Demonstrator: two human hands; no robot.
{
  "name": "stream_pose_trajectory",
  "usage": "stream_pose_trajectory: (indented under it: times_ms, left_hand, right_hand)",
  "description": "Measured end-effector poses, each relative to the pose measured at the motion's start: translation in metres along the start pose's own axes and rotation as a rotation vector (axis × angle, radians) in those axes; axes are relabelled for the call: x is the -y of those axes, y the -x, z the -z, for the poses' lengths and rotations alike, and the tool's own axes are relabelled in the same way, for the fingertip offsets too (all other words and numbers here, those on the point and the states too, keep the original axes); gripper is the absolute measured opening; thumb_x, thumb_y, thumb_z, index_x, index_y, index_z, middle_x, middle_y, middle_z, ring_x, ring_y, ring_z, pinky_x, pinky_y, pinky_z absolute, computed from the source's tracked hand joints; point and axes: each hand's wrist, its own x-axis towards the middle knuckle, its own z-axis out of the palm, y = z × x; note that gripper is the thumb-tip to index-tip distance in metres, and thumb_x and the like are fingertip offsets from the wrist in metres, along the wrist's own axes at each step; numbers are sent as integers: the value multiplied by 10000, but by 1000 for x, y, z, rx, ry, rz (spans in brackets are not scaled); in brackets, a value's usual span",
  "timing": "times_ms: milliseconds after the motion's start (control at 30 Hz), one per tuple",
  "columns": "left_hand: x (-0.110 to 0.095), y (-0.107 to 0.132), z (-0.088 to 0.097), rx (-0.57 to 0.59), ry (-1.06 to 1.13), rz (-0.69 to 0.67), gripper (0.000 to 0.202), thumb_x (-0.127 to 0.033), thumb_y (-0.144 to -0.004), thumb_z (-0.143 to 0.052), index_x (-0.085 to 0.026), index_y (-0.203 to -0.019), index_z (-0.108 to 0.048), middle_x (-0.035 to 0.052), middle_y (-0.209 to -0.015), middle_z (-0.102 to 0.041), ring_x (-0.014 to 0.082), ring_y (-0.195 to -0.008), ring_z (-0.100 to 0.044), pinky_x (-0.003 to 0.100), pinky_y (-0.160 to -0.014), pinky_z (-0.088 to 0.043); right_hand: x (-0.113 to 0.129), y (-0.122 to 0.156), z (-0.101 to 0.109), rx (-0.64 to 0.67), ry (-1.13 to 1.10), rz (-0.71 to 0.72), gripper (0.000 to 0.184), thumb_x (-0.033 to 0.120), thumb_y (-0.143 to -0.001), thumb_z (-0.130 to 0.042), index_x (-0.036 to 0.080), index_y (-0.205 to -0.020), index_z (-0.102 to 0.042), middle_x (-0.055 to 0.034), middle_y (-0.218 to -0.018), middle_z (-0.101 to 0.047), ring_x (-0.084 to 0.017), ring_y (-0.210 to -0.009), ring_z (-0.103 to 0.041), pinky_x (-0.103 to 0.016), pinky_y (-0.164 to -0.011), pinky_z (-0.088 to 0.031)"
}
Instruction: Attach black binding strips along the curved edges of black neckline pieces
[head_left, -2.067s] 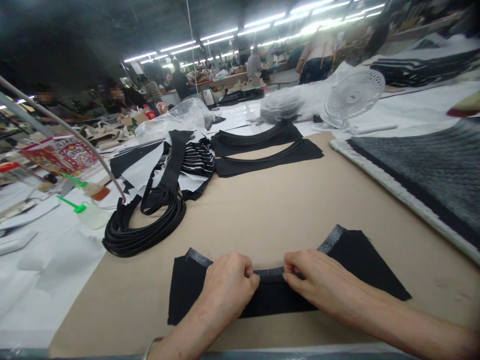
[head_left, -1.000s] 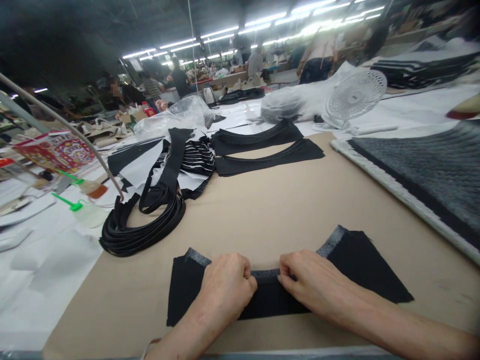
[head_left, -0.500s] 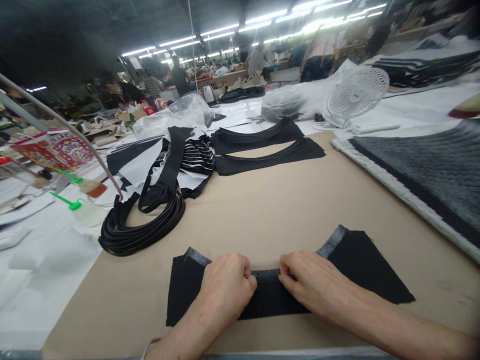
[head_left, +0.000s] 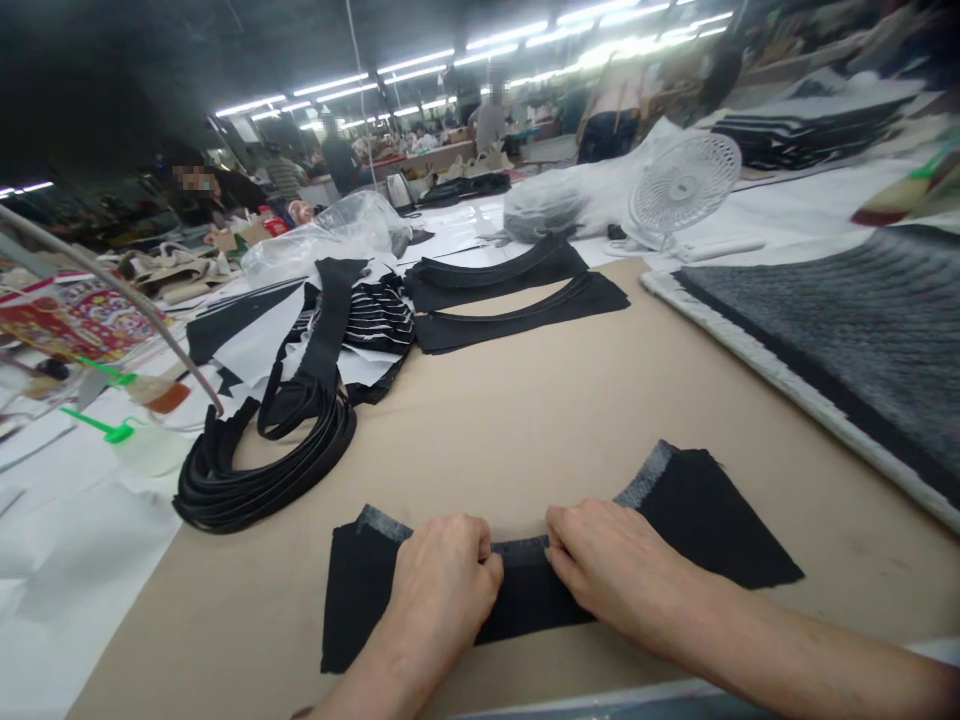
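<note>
The view has swung slightly since the earlier frame, so the white fan [head_left: 684,185] and coiled black strips [head_left: 300,475] sit farther left. The left hand [head_left: 448,570] and right hand [head_left: 611,560] stay pinched, near each other, on the curved, grey-edged side of the black fabric piece [head_left: 724,515], which lies flat on the brown surface [head_left: 517,430].

The left hand [head_left: 444,582] and right hand [head_left: 611,560] pinch the grey edge strip [head_left: 523,547] of a black panel [head_left: 731,525] on the brown sheet [head_left: 495,430]. From the panel: curved black pieces [head_left: 525,323], 12 o'clock; white fan [head_left: 686,187], 1 o'clock; grey-and-black stack [head_left: 862,310], 2 o'clock; coiled black strips [head_left: 285,482], 10 o'clock.
</note>
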Motion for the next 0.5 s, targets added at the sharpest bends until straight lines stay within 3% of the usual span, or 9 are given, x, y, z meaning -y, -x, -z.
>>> stream_pose_trajectory:
  times_ms: [100, 200, 267, 400, 500]
  left_hand:
    - [1, 3, -2, -26, -15, 5, 115, -262, -774, -531, -224, -670, -563, 10, -681, -664, 216, -728, -636, 281, -566, -246]
    - [3, 8, -8, -92, 23, -22, 48, -222, -800, -565, -235, -847, -562, -11, -779, -657, 196, -741, -618, 275, -605, -300]
    - [3, 13, -15, -214, 30, -106, 148, -162, -805, -560, -238, -931, -564, -2, -888, -637, 191, -824, -599, 286, -681, -344]
    - [4, 21, -35, -576, -26, -333, 257, -88, -820, -513, -282, -932, -637, 11, -1004, -626, 198, -956, -556, 344, -807, -327]
    - [10, 21, -48, -710, -61, -447, 303, -66, -811, -507, -305, -896, -673, -6, -986, -670, 193, -937, -565, 367, -810, -297]
  right_hand:
    - [1, 2, 3, -9, 15, -6, 206, 192, -885, -457, 163, -859, -659, -111, -760, -687, -267, -756, -679, -302, -586, -387]
    - [3, 5, 10, 10, 0, -21, 187, 186, -878, -476, 144, -865, -657, -112, -749, -677, -243, -730, -669, -296, -612, -415]
    - [5, 6, 16, 18, -13, -30, 179, 178, -871, -487, 135, -849, -659, -112, -746, -673, -232, -717, -661, -295, -627, -427]
    - [9, 8, 29, 44, -26, -34, 173, 159, -858, -510, 115, -851, -677, -129, -774, -680, -249, -774, -666, -303, -656, -442]
    - [10, 9, 36, 75, -35, -30, 170, 150, -848, -539, 105, -890, -697, -164, -871, -699, -290, -868, -668, -326, -683, -466]
